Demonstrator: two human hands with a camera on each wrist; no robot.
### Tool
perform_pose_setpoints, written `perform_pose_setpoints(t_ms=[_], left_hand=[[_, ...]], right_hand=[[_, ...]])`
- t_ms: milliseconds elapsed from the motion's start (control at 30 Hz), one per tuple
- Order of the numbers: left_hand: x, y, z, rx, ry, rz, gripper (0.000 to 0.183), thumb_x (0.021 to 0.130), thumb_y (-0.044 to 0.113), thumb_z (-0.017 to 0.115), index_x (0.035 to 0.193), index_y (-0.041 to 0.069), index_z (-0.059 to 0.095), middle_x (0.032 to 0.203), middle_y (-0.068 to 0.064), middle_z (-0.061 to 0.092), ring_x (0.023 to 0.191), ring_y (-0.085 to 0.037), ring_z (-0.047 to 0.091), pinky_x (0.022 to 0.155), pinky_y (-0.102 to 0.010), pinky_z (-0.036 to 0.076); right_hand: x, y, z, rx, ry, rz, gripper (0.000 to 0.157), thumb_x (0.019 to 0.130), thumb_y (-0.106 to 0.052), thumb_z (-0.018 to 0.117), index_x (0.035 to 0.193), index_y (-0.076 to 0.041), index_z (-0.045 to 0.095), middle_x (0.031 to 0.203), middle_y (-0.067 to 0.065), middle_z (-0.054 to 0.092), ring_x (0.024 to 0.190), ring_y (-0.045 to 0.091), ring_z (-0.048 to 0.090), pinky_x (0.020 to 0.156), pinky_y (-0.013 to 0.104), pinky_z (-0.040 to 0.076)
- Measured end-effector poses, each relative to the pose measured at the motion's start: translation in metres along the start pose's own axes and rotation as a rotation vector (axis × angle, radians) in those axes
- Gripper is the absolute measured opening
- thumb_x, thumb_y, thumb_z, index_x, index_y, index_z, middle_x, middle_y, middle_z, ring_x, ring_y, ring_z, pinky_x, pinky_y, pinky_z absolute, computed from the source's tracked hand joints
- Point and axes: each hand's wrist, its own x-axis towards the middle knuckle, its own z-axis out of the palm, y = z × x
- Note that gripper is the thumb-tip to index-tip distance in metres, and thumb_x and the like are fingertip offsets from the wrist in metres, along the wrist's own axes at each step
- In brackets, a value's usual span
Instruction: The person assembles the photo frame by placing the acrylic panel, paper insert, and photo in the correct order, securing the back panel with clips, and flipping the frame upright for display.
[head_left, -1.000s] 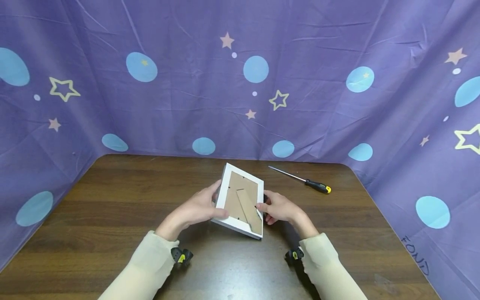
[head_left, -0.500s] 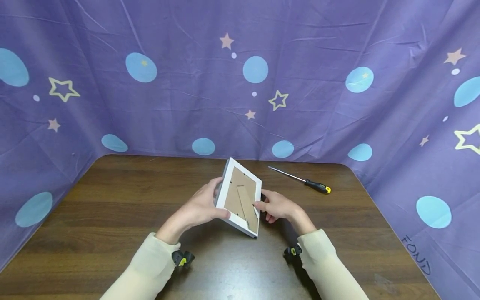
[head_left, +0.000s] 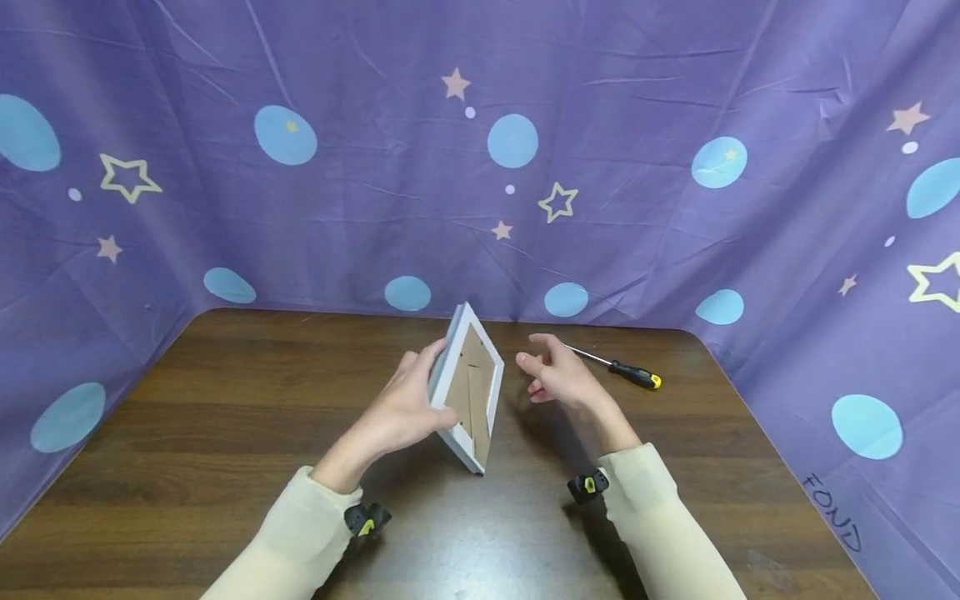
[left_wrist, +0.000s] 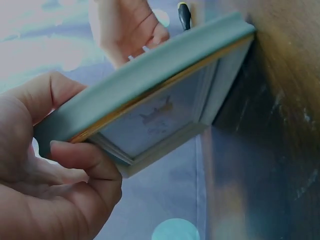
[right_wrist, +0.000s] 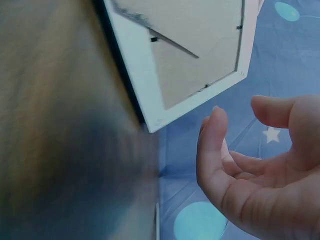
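A white picture frame (head_left: 457, 375) with a brown backing board (head_left: 469, 387) stands tilted over the table, one lower corner near the wood. My left hand (head_left: 405, 400) grips its left edge, thumb on the back and fingers round the front side. In the left wrist view the glazed front (left_wrist: 160, 117) shows a faint picture. Small dark tabs and the stand flap (right_wrist: 175, 42) appear on the back in the right wrist view. Apart from the frame, to its right, my right hand (head_left: 562, 379) holds nothing, its fingers loosely bent.
Behind my right hand lies a screwdriver (head_left: 633, 373) with a black and yellow handle, its shaft partly hidden by the fingers. A purple curtain (head_left: 375, 167) with stars and dots hangs round the back and sides of the brown wooden table (head_left: 255, 400).
My right hand has let go of the picture frame and moved up and away to the right. The frame, still in my left hand, has turned to stand more upright and edge-on.
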Motion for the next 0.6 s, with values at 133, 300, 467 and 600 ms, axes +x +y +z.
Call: perform_pose_setpoints(t_ms=[133,300,467,600], left_hand=[[-0.002,0.003,-0.002,0.027,0.024,0.024,0.111,0.073,0.006,0.081,0.169,0.014,0.027,0.137,-0.017,0.048,0.108,-0.031,0.058,0.094,-0.048,0.058],[-0.003,0.008,-0.003,0.046,0.055,0.066,0.108,0.072,0.003,0.079,0.168,0.011,0.029,0.135,-0.016,0.049,0.108,-0.031,0.058,0.094,-0.048,0.058],[-0.005,0.013,-0.002,0.083,0.085,0.083,0.103,0.073,0.002,0.078,0.166,0.006,0.033,0.136,-0.016,0.051,0.109,-0.031,0.059,0.096,-0.049,0.058],[-0.005,0.014,0.0,0.1,0.092,0.103,0.099,0.074,0.002,0.078,0.163,0.003,0.037,0.136,-0.017,0.051,0.108,-0.031,0.059,0.095,-0.048,0.058]], right_hand=[[0.003,-0.013,0.002,0.031,-0.005,-0.006,0.06,0.11,-0.029,0.06,0.158,-0.001,0.037,0.12,0.019,0.059,0.077,0.02,0.066,0.071,0.033,0.067],[0.007,-0.026,0.008,0.075,0.002,-0.026,0.058,0.11,-0.028,0.059,0.156,0.0,0.038,0.122,0.021,0.058,0.077,0.021,0.067,0.07,0.033,0.067],[0.011,-0.034,0.016,0.108,0.016,-0.027,0.061,0.11,-0.029,0.058,0.158,0.0,0.036,0.12,0.021,0.057,0.076,0.021,0.066,0.068,0.031,0.067],[0.014,-0.041,0.021,0.129,0.018,-0.022,0.06,0.11,-0.03,0.057,0.158,0.0,0.036,0.118,0.02,0.057,0.074,0.02,0.065,0.066,0.031,0.067]])
